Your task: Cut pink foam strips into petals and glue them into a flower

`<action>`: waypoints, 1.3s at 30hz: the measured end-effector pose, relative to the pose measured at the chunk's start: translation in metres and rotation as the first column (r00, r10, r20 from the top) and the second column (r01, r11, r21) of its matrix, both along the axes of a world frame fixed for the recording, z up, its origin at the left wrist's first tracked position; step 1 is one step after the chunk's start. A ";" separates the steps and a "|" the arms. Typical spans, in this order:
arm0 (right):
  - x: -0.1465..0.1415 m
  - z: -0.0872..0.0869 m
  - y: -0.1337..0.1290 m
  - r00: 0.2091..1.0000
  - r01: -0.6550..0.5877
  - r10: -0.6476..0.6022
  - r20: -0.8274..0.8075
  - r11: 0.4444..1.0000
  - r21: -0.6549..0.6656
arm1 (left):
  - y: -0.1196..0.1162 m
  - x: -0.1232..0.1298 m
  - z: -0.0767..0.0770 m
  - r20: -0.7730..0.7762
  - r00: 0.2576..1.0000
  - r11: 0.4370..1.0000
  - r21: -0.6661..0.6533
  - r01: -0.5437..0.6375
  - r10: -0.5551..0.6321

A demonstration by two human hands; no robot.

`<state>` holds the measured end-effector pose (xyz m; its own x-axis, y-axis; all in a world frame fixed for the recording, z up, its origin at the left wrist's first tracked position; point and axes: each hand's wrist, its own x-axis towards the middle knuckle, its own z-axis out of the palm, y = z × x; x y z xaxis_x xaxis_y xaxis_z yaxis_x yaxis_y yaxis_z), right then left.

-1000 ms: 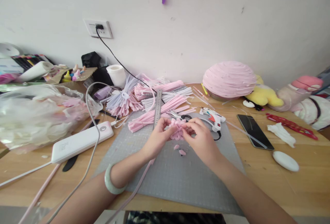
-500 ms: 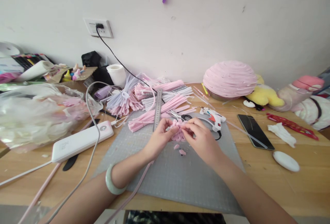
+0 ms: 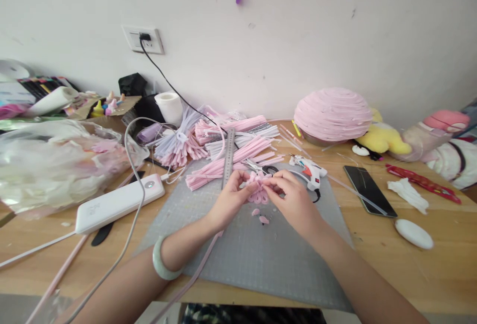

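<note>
A pink looped pipe-cleaner flower (image 3: 258, 196) is held between both hands above the grey cutting mat (image 3: 290, 269). My left hand (image 3: 233, 197) pinches its left side with thumb and fingers. On its right side, my right hand (image 3: 292, 197) is closed with thumb and fingertips pressed against the loops. Fingers cover part of the flower. Just below it lie small pink pieces (image 3: 264, 220) on the mat. Behind the hands rest scissors (image 3: 269, 169) and a white glue gun (image 3: 313, 177). A metal ruler (image 3: 228, 155) lies across pink pipe cleaners (image 3: 203, 177).
At left are a white power bank (image 3: 119, 209), its looping cable, and a plastic bag (image 3: 55, 165). On the right lie a phone (image 3: 367, 190), a white oval object (image 3: 414, 233) and crumpled tissue (image 3: 408, 195). A pink dome (image 3: 333, 115) stands by the wall.
Both hands keep their grip on the flower, with only a very slight shift of the fingers. The view has moved slightly; the other things stay in place.
</note>
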<state>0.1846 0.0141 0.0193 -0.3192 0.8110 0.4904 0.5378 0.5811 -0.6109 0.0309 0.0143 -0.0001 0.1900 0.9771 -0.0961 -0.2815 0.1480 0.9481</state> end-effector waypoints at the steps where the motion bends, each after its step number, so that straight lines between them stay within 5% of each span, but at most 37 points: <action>1: 0.000 0.000 0.000 1.000 0.002 -0.002 0.003 1.000 0.007 | 0.000 0.000 0.000 -0.011 1.000 1.000 0.008 0.003 -0.003; 18: 0.005 0.004 0.002 0.998 -0.034 0.036 0.049 0.998 -0.058 | -0.002 0.000 -0.002 -0.058 0.998 1.000 0.030 0.009 -0.007; 39: -0.006 -0.004 -0.002 0.991 0.037 -0.068 0.117 0.968 0.250 | -0.007 0.004 0.002 -0.034 0.998 0.999 0.004 -0.049 0.049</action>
